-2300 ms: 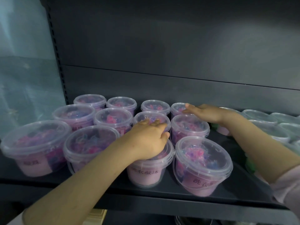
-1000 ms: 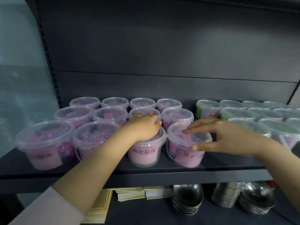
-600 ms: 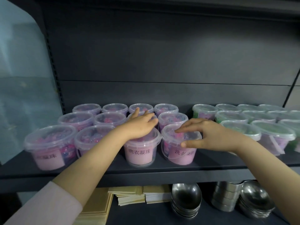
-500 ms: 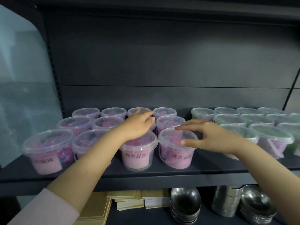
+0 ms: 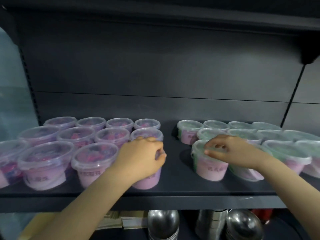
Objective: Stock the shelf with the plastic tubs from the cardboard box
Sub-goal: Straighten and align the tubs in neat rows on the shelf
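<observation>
Several clear-lidded plastic tubs stand in rows on the dark shelf, pink-filled ones on the left and green-filled ones on the right. My left hand lies over the rightmost front pink tub, fingers curled round its lid. My right hand sits on the front-left green tub, fingers and thumb curled at its lid. A bare gap of shelf separates the two groups. The cardboard box is not in view.
Below the shelf are stacked steel bowls, steel cups and a pile of flat card sheets. A dark back panel closes the shelf behind, with another shelf overhead. A pale wall lies to the left.
My right hand left the front pink tub and moved right onto the green tub. My left hand shifted from the third front pink tub to the rightmost one. The view swung right.
</observation>
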Action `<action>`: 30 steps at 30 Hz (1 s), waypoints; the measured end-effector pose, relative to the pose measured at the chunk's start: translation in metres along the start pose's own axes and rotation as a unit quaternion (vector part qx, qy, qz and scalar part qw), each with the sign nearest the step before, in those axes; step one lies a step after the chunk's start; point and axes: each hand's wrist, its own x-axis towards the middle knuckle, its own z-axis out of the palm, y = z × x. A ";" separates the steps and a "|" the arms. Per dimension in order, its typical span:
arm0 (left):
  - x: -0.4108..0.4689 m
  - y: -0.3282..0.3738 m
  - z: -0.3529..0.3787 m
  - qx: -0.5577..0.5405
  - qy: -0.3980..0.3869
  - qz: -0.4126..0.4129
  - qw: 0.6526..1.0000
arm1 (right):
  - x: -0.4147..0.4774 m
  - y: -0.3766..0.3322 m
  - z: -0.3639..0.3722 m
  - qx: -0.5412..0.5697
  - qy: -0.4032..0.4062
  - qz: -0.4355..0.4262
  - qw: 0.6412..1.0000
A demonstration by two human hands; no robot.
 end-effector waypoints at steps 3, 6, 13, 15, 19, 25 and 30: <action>0.006 0.000 -0.003 0.002 -0.038 -0.002 0.999 | 0.000 0.014 -0.005 0.033 -0.022 -0.001 0.999; 0.011 0.004 -0.007 0.007 -0.077 -0.015 0.997 | -0.004 0.023 -0.011 0.044 -0.058 -0.008 0.997; 0.016 0.003 -0.018 -0.038 -0.155 -0.049 0.986 | -0.009 0.003 -0.008 0.103 -0.075 -0.018 0.992; 0.016 0.002 -0.018 -0.028 -0.149 -0.039 0.988 | -0.009 -0.010 -0.003 0.115 -0.075 -0.025 0.990; 0.017 0.002 -0.015 -0.013 -0.148 -0.003 0.989 | -0.009 -0.038 0.008 0.134 -0.069 -0.033 0.988; 0.018 -0.004 -0.016 -0.025 -0.160 0.014 0.987 | -0.010 -0.049 0.013 0.122 -0.056 -0.017 0.991; 0.019 -0.007 -0.016 -0.024 -0.152 0.026 0.988 | -0.008 -0.055 0.015 0.124 -0.052 0.008 0.991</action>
